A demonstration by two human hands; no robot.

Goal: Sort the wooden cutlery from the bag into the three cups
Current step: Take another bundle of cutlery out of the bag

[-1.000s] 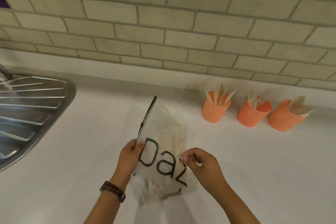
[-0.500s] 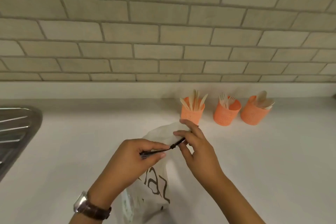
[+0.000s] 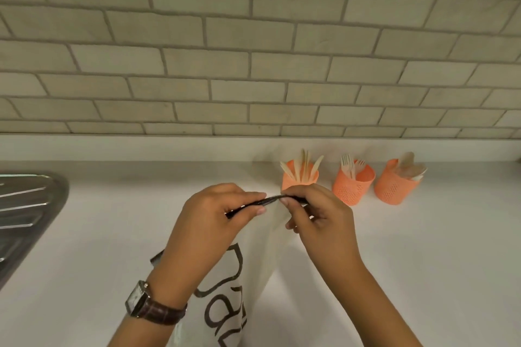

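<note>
White counter [image 3: 423, 248] under tiled wall; left hand [image 3: 208, 222] and right hand [image 3: 318, 217] both pinched on bag [image 3: 253, 262] rim; three cups [image 3: 349, 189] behind, cutlery [image 3: 303, 165] inside.

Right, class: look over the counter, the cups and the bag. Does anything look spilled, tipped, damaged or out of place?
Nothing stands out. The three orange cups stand upright in a row by the wall, each holding wooden cutlery. Nothing lies loose on the counter. The left hand and right hand pinch the bag by its dark top strip.
</note>
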